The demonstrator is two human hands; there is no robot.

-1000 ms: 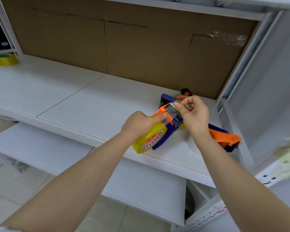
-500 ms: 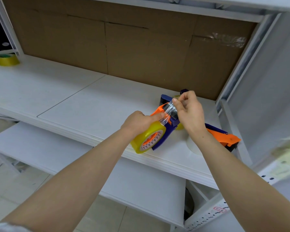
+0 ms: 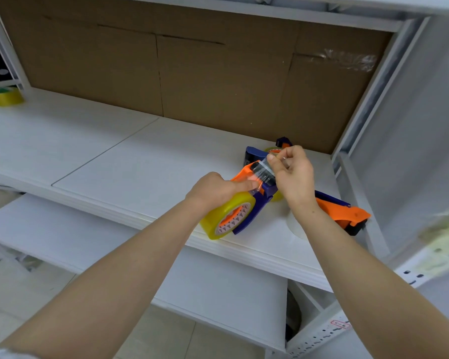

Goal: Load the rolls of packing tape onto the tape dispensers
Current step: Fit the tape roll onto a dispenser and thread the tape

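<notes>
My left hand (image 3: 213, 189) grips an orange and blue tape dispenser (image 3: 254, 198) above the white shelf (image 3: 140, 172). A yellowish roll of packing tape (image 3: 226, 216) sits on the dispenser's hub. My right hand (image 3: 293, 177) pinches the clear loose end of the tape (image 3: 263, 168) over the dispenser's black roller. A second orange and blue dispenser (image 3: 342, 212) lies on the shelf behind my right wrist. A third dispenser (image 3: 254, 154) with tape lies further back, partly hidden by my right hand. A pale tape roll (image 3: 294, 226) lies flat under my right wrist.
A yellow tape roll (image 3: 4, 97) rests at the far left of the shelf. Brown cardboard (image 3: 192, 73) lines the back. A white metal upright (image 3: 368, 86) bounds the right side. A lower shelf (image 3: 218, 286) juts out below.
My right hand has drawn the tape end up over the roller and shifted slightly back. The left hand keeps its hold on the dispenser.
</notes>
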